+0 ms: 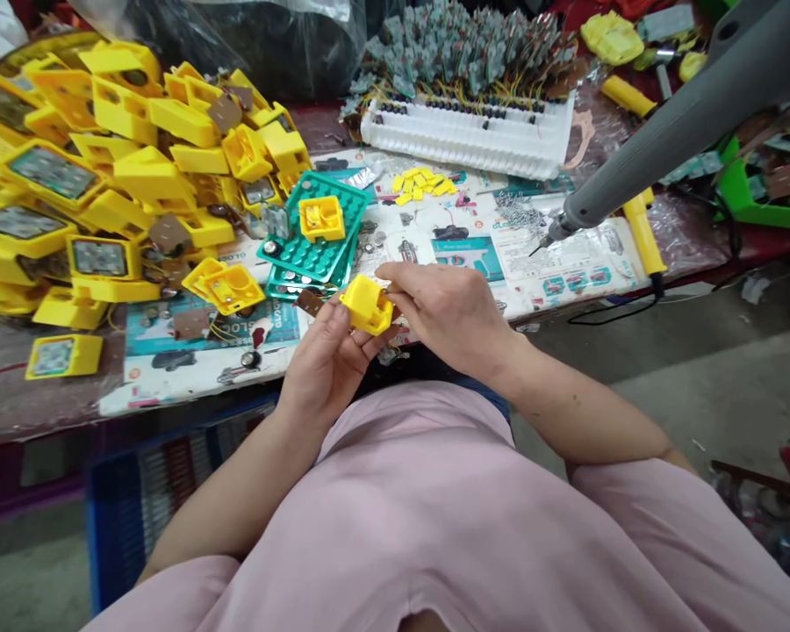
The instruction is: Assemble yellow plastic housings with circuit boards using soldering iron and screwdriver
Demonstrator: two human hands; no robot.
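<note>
Head view: left hand (326,355) grips a small yellow plastic housing (367,305) from below and the side, fingers curled round it, held just off the near edge of the tabletop (53,386) above the lap. Right hand (451,312) closed in a pinch at the housing's right side, fingertips (390,283) touching it; something small is between them, too small to tell what. A brown circuit piece (311,302) sticks out just left of the left fingers.

On the tabletop, just behind the hands: a stack of green trays (316,254) with one yellow housing on top (322,218). Left of the trays lies an open yellow shell (227,287). Big pile of yellow housings (105,167) fills the left end of the tabletop. Toward the far edge a white rack (467,136) packed with wired boards (461,44). Small yellow clips (421,184) heaped between rack and trays. Printed paper sheets (553,254) cover the middle. A grey powered screwdriver (671,123) hangs in from the right, tip just above the paper near the right end. Blue crate (115,509) below the near edge.
</note>
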